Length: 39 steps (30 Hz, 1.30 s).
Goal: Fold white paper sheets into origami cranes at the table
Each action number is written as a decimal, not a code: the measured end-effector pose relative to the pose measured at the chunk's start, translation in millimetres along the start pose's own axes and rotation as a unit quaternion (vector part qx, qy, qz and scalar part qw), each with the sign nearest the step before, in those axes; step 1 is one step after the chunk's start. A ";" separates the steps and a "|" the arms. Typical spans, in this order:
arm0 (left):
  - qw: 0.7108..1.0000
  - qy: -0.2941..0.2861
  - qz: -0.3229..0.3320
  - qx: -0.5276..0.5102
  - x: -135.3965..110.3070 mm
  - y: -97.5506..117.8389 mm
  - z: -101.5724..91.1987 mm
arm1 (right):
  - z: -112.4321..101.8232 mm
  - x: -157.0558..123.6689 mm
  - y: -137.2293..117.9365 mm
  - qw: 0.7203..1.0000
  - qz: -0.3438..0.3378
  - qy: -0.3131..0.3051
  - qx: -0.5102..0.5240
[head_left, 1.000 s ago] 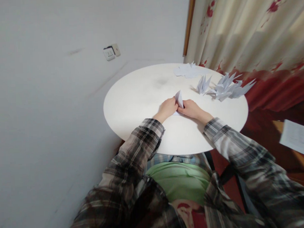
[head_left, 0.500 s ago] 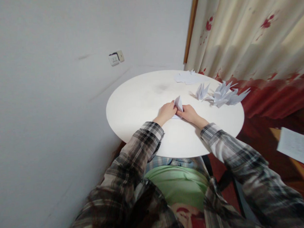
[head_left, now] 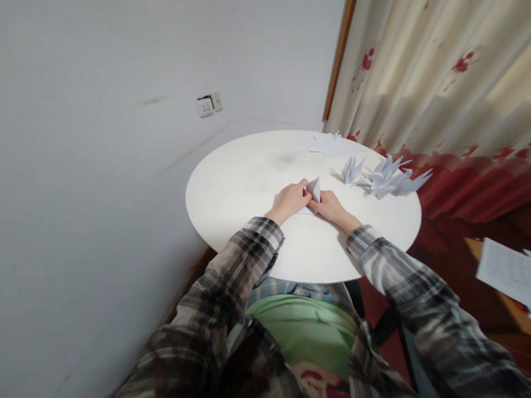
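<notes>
Between my hands, on the white round table (head_left: 239, 188), is a piece of folded white paper (head_left: 314, 189). One pointed flap of it stands up, and a flat part shows below my fingers. My left hand (head_left: 293, 198) is closed on the paper's left side. My right hand (head_left: 329, 205) grips it from the right, thumb toward the left hand. The fingers partly cover the lower folds. Just beyond my right hand stands a folded paper crane (head_left: 351, 170).
Several more paper cranes (head_left: 384, 177) cluster near the table's right edge. Flat paper sheets (head_left: 327, 144) lie at the far side. A wall with a socket (head_left: 205, 107) rises at the left, a curtain (head_left: 418, 89) at the right. Printed sheets (head_left: 507, 269) lie on a lower surface.
The view has tilted slightly, so the table sits a bit lower. Both hands still hold the folded paper; the raised flap leans slightly more to the right.
</notes>
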State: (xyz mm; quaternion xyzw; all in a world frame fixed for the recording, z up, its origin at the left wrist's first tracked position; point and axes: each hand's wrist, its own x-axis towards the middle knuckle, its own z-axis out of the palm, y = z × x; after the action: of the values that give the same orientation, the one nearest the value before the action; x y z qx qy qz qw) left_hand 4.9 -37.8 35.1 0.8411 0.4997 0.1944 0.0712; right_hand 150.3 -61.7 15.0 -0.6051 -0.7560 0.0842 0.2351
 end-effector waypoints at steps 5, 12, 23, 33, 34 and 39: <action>1.000 0.000 0.005 -0.030 -3.0 3.2 -3.2 | -0.6 -0.5 -1.7 1.000 -0.010 -0.013 0.007; 0.999 -0.013 -0.013 -0.046 -2.2 1.3 -0.8 | -4.1 -3.7 -6.1 1.000 -0.028 -0.004 0.012; 0.993 0.046 0.017 -0.103 0.8 -6.7 9.3 | 1.9 -2.5 -0.7 0.998 -0.034 0.032 0.043; 0.984 0.062 0.065 -0.156 0.4 -6.4 12.3 | 2.4 -2.8 -3.0 0.999 0.022 -0.002 0.032; 0.984 0.064 0.062 -0.152 0.3 -6.7 12.9 | 2.3 -3.1 -3.5 0.999 0.020 -0.005 0.026; 0.986 0.073 0.054 -0.141 0.3 -9.0 15.7 | -0.3 -4.9 -8.0 1.000 0.027 -0.012 -0.006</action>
State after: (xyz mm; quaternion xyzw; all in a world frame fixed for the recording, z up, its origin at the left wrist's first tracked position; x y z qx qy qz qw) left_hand 3.9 -32.0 18.0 0.8317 0.4251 0.3276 0.1420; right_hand 144.1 -68.4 17.3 -0.6256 -0.7427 0.0929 0.2197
